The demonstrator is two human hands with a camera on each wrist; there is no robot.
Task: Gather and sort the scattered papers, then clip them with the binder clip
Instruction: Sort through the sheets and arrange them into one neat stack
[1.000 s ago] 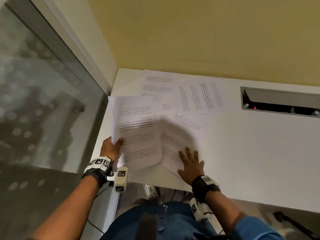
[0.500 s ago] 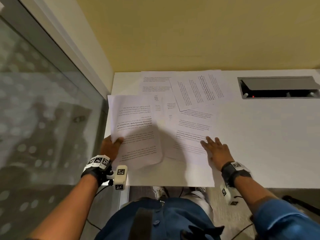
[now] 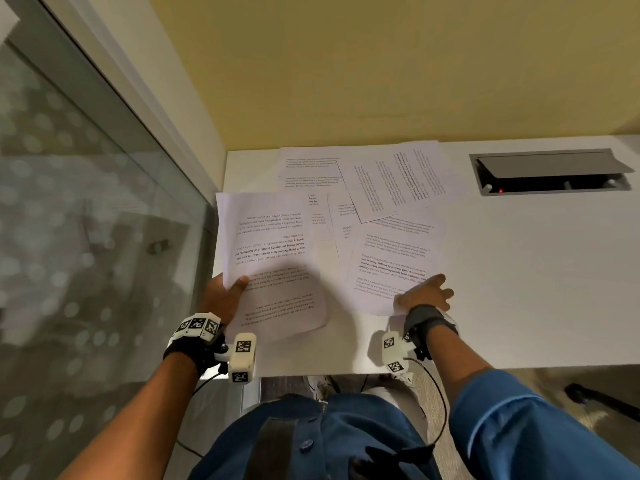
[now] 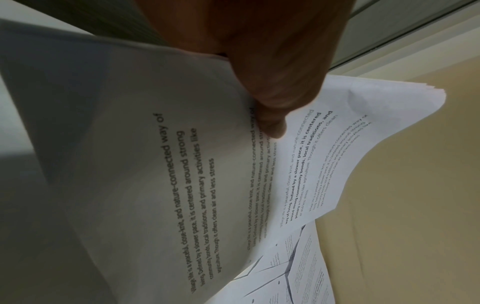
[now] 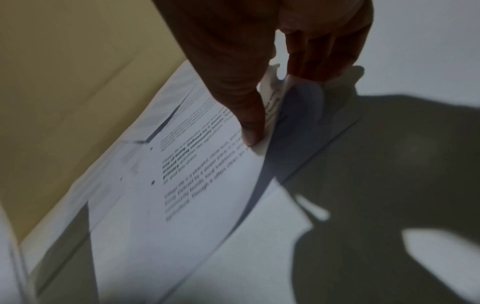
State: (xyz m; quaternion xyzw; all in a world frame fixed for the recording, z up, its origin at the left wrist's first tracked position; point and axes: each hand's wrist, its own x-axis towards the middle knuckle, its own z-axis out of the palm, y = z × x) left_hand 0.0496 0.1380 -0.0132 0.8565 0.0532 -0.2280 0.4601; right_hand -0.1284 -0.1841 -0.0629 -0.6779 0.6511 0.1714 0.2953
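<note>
Near the worktop's (image 3: pixel 519 289) front edge, the right hand (image 3: pixel 424 294) pinches the corner of a loose sheet (image 3: pixel 391 268), thumb on top and fingers (image 5: pixel 314 61) beneath. The left hand (image 3: pixel 221 296) holds the gathered stack (image 3: pixel 270 258), thumb clamped over it. More papers (image 3: pixel 398 181) lie overlapped behind. A fast pull risks creasing the curled corner or dragging neighbouring sheets. No binder clip is visible.

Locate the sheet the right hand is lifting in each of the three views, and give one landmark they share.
Head: the sheet lies lower centre, its near right edge pinched by the right hand.
Left wrist: cannot tell it apart; the held stack fills the frame.
Right wrist: centre, the sheet curls up under the thumb.
Shared landmark: the yellow wall.
</note>
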